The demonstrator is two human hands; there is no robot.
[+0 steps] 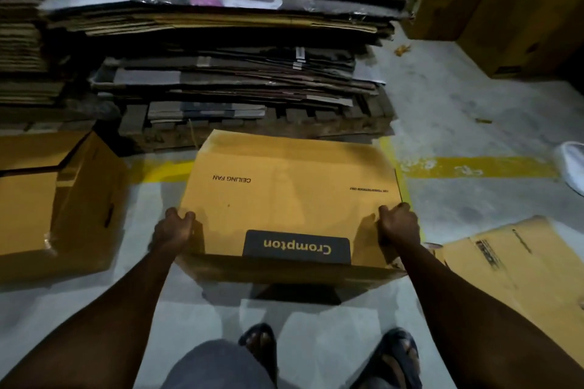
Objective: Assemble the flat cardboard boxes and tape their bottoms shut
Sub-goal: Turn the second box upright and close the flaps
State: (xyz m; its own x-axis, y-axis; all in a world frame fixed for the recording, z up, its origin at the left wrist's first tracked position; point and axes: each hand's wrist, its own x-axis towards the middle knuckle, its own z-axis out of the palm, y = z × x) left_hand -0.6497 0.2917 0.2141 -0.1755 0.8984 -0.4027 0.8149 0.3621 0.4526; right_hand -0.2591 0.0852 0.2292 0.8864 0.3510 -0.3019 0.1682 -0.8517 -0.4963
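held box (284, 186) reads "ceiling fan", w/ "crompton" on its black label (297, 247).

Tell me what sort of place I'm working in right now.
Probably a warehouse or packing floor: tall stacks of flattened cartons, a bare concrete floor with a yellow painted line, and a Crompton ceiling-fan carton being assembled.

I see on my feed a matt, tan cardboard box (284, 193) bearing a black printed panel (297, 246), above a rough grey concrete floor (458, 98). The yellow painted line (474, 166) is worn and patchy. The stacked flat cartons (221, 19) show raw paper edges, and some have glossy faces.
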